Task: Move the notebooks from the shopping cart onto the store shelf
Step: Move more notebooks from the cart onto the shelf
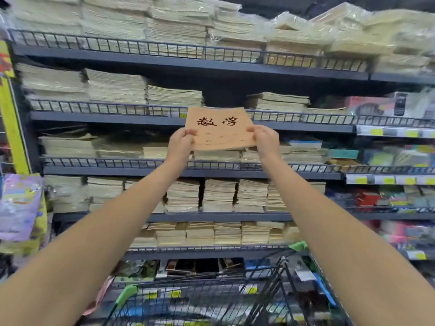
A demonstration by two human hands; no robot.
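Packed shelves (pixel 106 120) filled the aisle. Left hand (pixel 180 142) and right hand (pixel 266 140) each pinched a near corner of the notebook (pixel 219 129), raised before a shelf's front edge; its far edge might catch the rail (pixel 294 116).

The store shelf (pixel 150 120) is a dark grey metal unit of several tiers, each fronted by a low wire rail (pixel 117 109). A low stack of notebooks (pixel 277 101) sits on the second tier from the top. Left of that stack, past a gap, taller piles (pixel 115 87) stand side by side. Above it, plastic-wrapped bundles (pixel 294 36) crowd the top tier. Below it, further tiers hold rows of notebook piles (pixel 219 196). Right of it lie boxed goods (pixel 367 105).
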